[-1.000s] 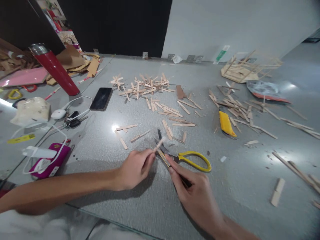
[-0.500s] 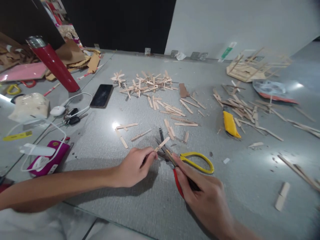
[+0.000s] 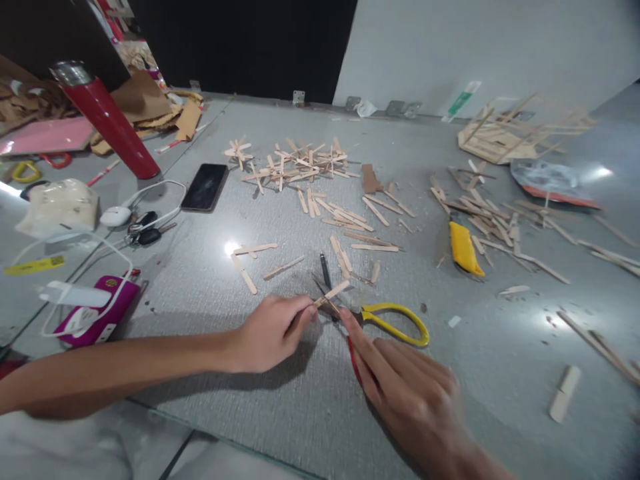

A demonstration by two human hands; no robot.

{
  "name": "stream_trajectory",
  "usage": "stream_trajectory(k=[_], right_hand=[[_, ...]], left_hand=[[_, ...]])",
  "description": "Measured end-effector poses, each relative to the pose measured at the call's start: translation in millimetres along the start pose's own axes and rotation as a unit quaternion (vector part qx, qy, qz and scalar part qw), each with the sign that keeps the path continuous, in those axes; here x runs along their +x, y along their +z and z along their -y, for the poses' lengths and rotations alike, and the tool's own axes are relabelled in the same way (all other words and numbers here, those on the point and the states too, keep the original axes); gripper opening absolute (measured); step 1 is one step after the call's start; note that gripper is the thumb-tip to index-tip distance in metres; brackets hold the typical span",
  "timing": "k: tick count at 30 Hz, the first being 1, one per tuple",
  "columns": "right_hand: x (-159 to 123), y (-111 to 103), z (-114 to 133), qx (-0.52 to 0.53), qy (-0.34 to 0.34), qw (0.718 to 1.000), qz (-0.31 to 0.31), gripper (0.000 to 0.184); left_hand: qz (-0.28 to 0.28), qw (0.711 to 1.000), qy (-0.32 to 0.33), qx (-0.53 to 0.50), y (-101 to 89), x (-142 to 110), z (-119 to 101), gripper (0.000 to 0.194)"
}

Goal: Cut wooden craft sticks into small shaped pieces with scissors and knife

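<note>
My left hand (image 3: 275,332) is closed, pinching a pale wooden craft stick (image 3: 338,289) that points up and right from the fingertips. My right hand (image 3: 410,383) is closed around a thin, narrow strip (image 3: 332,306), mostly covered by the fingers; its tip meets the craft stick, and its kind is unclear. Beneath both hands lies a pair of scissors with a yellow loop handle (image 3: 425,331); its red handle is partly hidden by my right hand. Just beyond the stick is a slim black pen-like tool (image 3: 325,269).
Piles of craft sticks (image 3: 300,163) lie ahead, with more sticks (image 3: 493,213) at right beside a yellow-handled tool (image 3: 465,249). A wooden stick frame (image 3: 493,143) stands at the back right. At left are a phone (image 3: 205,187), a red bottle (image 3: 107,123) and a purple box (image 3: 120,307).
My right hand has tipped forward, its index finger now stretched along the strip near the craft stick. More of the strip is covered. The left hand keeps its pinch almost unmoved.
</note>
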State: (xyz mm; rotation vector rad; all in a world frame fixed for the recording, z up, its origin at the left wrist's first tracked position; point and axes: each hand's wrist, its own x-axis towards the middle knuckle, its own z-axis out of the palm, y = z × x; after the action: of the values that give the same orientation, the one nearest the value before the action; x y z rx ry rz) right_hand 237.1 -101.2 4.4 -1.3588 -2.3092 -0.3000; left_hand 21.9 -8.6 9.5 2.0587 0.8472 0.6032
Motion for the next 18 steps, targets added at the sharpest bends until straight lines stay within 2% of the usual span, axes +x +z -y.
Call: stream_trajectory(k=[3, 6, 12, 18], right_hand=[[-2, 0, 1, -0.014, -0.001, 1.000, 0.009, 0.063], [-5, 4, 2, 0.018, 0.018, 1.000, 0.008, 0.064], [-13, 13, 3, 0.084, 0.047, 0.995, 0.027, 0.057], [-16, 17, 3, 0.084, 0.047, 0.995, 0.037, 0.062]], left_hand=[[0.005, 1.000, 0.007, 0.020, 2.0, -2, 3, 0.031], [0.010, 0.996, 0.007, 0.086, 5.1, -4, 6, 0.031], [0.038, 0.970, -0.002, 0.241, 9.9, -6, 7, 0.033], [0.074, 0.948, 0.006, 0.310, 7.6, -1, 6, 0.031]])
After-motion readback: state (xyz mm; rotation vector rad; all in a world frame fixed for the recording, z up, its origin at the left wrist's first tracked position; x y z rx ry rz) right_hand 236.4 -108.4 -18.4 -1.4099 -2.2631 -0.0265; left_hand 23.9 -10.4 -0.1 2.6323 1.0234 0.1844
